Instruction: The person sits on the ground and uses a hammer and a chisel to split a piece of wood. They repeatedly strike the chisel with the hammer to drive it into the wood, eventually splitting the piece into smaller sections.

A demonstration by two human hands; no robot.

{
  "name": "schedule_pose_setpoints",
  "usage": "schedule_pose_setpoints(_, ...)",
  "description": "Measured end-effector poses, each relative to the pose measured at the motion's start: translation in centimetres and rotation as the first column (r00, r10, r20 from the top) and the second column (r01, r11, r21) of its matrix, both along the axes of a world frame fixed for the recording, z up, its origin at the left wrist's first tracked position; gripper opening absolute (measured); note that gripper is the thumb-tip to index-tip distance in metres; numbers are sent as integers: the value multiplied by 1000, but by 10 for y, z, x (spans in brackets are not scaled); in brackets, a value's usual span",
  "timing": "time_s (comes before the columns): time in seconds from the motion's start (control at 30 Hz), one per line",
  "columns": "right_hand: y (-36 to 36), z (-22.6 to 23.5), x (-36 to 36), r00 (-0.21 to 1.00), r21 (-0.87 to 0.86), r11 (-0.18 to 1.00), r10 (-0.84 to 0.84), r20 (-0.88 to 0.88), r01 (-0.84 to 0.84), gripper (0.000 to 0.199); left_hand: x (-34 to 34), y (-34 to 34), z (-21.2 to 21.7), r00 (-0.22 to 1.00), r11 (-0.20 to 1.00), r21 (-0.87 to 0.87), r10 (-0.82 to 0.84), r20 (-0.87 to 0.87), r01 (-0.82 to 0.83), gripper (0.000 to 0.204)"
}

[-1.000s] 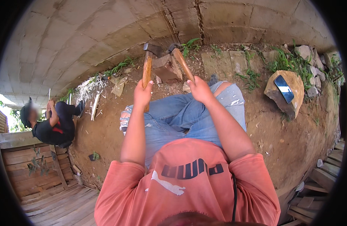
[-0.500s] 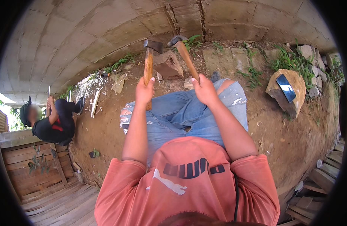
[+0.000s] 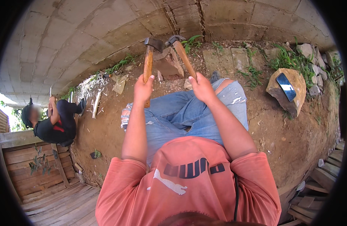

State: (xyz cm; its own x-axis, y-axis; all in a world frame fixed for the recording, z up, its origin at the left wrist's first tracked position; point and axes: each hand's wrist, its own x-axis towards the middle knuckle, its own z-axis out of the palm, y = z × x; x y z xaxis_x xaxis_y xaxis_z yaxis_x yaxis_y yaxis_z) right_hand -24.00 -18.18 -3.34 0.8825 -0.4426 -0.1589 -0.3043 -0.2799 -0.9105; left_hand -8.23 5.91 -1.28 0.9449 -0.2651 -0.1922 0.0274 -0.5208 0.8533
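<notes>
A dark-headed hatchet [image 3: 148, 62] with a streaked orange-brown handle points forward from the left hand [image 3: 143, 89], its butt showing behind it. A wooden-handled hammer [image 3: 184, 59] slants leftward from the right hand [image 3: 203, 88], its metal head near the hatchet's.

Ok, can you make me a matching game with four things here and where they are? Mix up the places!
Things:
1. Hatchet
2. Hammer
3. Phone
4. Pale shavings

Places:
A. On a big stone
B. In the right hand
C. On the ground, near the wall
D. In the left hand

Right pairs: 1-D, 2-B, 3-A, 4-C
</notes>
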Motion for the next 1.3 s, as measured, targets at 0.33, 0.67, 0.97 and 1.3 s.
schedule_pose_setpoints(0.33, -8, -35, 14, 999, 259, 966, 27, -38, -16, 36, -8, -6, 14, 998, 999, -39, 31, -52, -33, 32)
schedule_pose_setpoints(0.67, -22, -9, 5, 997, 919, 392, 80, -1, -31, 24, -16, -6, 7, 997, 997, -25, -75, 5, 75, 27)
schedule_pose_setpoints(0.97, -23, -8, 2, 998, 942, 332, 65, 16, -37, 26, -19, -6, 3, 997, 999, -4, -49, 55, 49, 30)
schedule_pose_setpoints(1.3, -23, -8, 4, 999, 944, 329, -36, -17, 28, 27, -22, -6, 15, 996, 988, 134, -79, 33, 74, 35)
